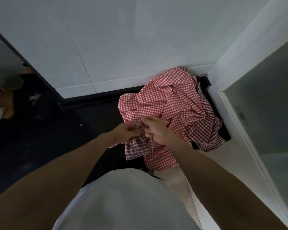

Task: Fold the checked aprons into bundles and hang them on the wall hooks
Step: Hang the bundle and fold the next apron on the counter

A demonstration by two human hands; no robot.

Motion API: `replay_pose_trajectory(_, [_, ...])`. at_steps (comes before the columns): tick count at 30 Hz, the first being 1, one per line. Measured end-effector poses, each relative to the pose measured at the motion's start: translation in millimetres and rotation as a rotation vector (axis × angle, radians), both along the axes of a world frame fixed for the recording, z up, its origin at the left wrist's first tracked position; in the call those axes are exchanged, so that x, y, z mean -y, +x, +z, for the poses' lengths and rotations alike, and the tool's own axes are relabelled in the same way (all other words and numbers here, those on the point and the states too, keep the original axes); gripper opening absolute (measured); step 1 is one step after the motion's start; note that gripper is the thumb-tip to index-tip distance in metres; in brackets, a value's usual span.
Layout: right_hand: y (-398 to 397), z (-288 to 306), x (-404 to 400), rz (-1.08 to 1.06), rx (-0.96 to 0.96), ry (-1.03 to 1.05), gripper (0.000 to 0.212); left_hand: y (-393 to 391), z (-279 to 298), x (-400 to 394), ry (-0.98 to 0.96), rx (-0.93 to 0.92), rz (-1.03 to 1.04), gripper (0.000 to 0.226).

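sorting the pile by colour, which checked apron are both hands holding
The bright red-and-white checked apron, on top of the pile: left hand and right hand grip its near edge. The darker maroon checked apron lies beneath, to the right, unheld.

An indoor corner: white panelled wall [106,47], dark floor [40,130], glazed door [264,105].

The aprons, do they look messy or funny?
Yes. The red checked aprons lie crumpled in a heap, spilling over the edge of a dark bin by the white wall, not folded. A darker checked piece dangles below the left hand and right hand, which both grip the cloth.
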State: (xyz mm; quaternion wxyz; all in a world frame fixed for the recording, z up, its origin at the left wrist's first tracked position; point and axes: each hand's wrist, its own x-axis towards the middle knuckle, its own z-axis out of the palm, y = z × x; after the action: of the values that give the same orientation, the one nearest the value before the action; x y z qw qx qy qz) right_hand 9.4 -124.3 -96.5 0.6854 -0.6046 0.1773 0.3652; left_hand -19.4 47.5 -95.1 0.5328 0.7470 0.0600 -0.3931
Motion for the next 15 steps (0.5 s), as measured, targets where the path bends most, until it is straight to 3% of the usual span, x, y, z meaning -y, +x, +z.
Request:
replay_pose_trajectory(3, [-3.0, 0.9, 2.8, 0.052, 0.023, -0.09, 0.028, -5.0, -7.1, -0.3, -0.048, -0.027, 0.24, 0.031])
replay_pose_trajectory(5, [-7.9, 0.4, 4.4, 0.165, 0.14, -0.233, 0.026, -8.5, -11.1, 0.1, -0.065, -0.044, 0.333, 0.031])
replay_pose_trajectory(8, [-13.7, -5.5, 2.4, 0.391, 0.46, -0.486, 0.011, -9.8, -9.6, 4.5, -0.06, 0.027, 0.357, 0.023])
replay_pose_trajectory(10, [-17.3, -14.8, -1.1, 0.485, 0.636, -0.605, 0.019, -9.9, -7.1, 6.3, -0.068, 0.076, 0.364, 0.014])
replay_pose_trajectory(15, [-22.1, -31.3, -10.3, 0.463, 0.864, -0.693, 0.018, -6.4, -11.0, -0.4, -0.004, 0.09, 0.266, 0.015])
